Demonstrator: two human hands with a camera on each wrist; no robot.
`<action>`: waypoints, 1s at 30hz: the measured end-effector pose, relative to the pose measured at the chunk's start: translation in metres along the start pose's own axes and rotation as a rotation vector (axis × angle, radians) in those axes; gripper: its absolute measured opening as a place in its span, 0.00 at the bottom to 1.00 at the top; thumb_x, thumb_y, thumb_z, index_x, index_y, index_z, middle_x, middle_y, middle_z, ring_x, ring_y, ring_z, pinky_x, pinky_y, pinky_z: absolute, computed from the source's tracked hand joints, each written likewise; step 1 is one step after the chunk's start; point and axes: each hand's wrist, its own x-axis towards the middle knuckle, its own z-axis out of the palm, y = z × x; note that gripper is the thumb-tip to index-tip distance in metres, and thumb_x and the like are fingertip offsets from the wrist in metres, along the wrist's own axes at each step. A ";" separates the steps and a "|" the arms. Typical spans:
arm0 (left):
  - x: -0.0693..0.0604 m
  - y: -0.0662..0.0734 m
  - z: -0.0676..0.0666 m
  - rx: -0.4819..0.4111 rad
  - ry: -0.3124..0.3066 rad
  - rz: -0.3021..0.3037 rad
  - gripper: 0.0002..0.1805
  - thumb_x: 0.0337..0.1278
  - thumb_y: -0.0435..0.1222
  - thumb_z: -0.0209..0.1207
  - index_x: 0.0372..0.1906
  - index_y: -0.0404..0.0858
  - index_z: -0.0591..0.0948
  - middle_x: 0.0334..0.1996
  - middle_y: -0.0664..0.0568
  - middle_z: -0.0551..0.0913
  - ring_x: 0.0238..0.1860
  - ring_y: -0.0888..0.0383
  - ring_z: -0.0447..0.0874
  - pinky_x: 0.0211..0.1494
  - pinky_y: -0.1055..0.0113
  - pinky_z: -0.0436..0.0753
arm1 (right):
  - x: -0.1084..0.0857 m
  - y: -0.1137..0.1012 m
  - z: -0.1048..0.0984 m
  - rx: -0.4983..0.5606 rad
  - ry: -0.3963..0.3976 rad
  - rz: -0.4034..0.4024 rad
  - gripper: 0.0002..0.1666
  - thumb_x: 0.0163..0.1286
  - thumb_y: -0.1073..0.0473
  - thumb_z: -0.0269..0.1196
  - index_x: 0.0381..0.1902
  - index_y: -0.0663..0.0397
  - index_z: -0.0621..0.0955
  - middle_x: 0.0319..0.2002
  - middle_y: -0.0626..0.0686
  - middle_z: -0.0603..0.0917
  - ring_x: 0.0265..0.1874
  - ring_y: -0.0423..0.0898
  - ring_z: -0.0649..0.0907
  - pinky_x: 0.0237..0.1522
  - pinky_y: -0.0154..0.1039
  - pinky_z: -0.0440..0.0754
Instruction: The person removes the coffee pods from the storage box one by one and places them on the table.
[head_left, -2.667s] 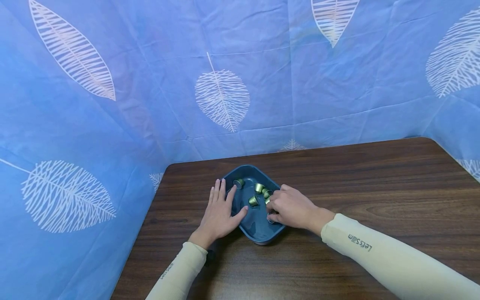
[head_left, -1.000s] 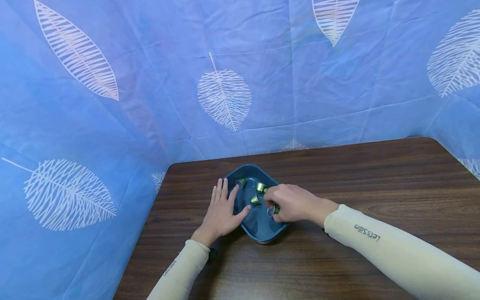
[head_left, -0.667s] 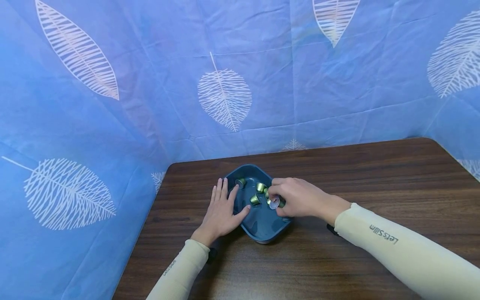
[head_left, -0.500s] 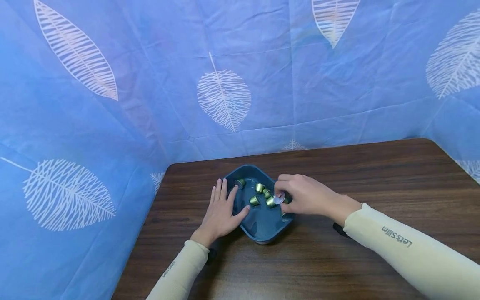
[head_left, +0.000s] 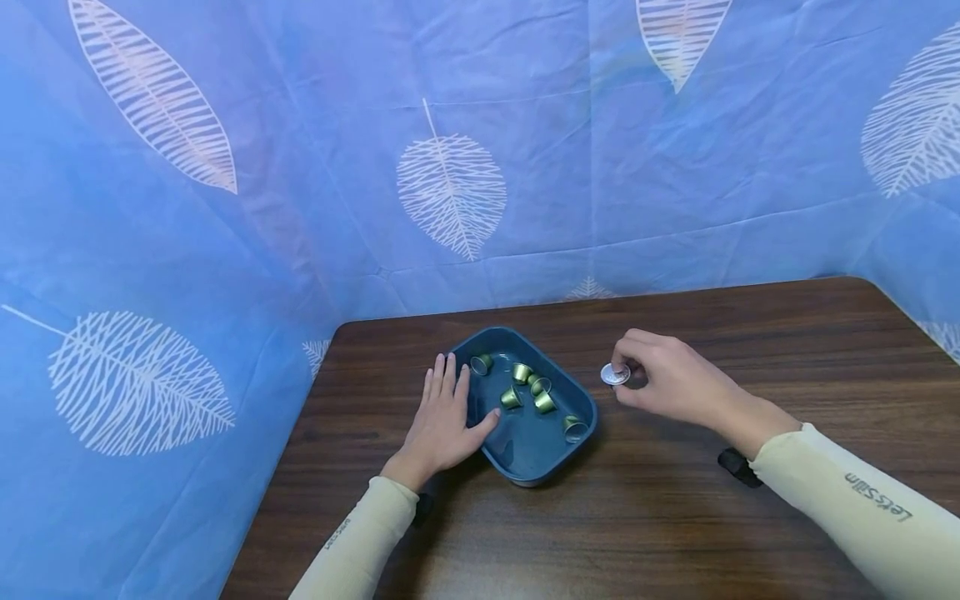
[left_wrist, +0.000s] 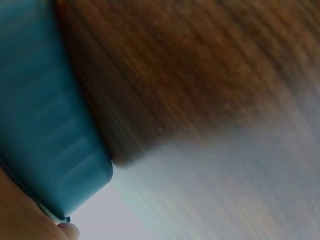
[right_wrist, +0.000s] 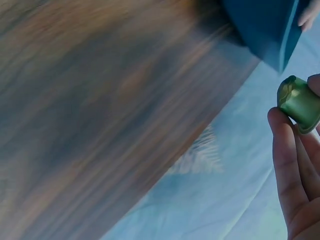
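Observation:
On the table stands a dark blue plastic bin with several green coffee capsules lying in it, among them one capsule by the right wall. My left hand rests with straight fingers along the bin's left rim, its thumb over the inside. To the right of the bin, my right hand pinches a coffee capsule between thumb and fingers, its silver lid upward and left in the head view. The right wrist view shows this capsule's green body at the fingertips.
The brown wooden table extends to the right of the bin and in front of it. A blue cloth with white leaf prints hangs behind the table and at its left side.
My right hand has lifted a coffee capsule out of the bin and carried it to the right, past the rim. The left hand has stayed on the bin's left side.

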 end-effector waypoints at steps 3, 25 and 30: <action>0.000 0.001 -0.001 0.005 -0.005 -0.004 0.54 0.73 0.68 0.48 0.87 0.35 0.56 0.90 0.39 0.41 0.91 0.41 0.32 0.91 0.42 0.40 | -0.008 0.008 0.000 -0.017 0.018 0.015 0.14 0.62 0.66 0.75 0.35 0.44 0.81 0.38 0.42 0.82 0.35 0.39 0.82 0.38 0.38 0.86; 0.002 -0.005 0.008 0.007 0.024 0.024 0.57 0.73 0.71 0.44 0.88 0.33 0.50 0.90 0.40 0.41 0.91 0.42 0.32 0.91 0.42 0.40 | -0.050 0.063 0.013 -0.132 -0.006 0.124 0.14 0.56 0.64 0.79 0.36 0.53 0.83 0.37 0.48 0.78 0.29 0.36 0.72 0.29 0.36 0.74; 0.000 0.000 0.001 0.044 -0.012 -0.009 0.55 0.73 0.68 0.46 0.87 0.33 0.51 0.90 0.40 0.41 0.91 0.42 0.33 0.91 0.42 0.41 | -0.055 0.068 0.014 -0.133 -0.002 0.146 0.14 0.58 0.65 0.77 0.34 0.50 0.81 0.37 0.47 0.77 0.30 0.37 0.72 0.29 0.35 0.73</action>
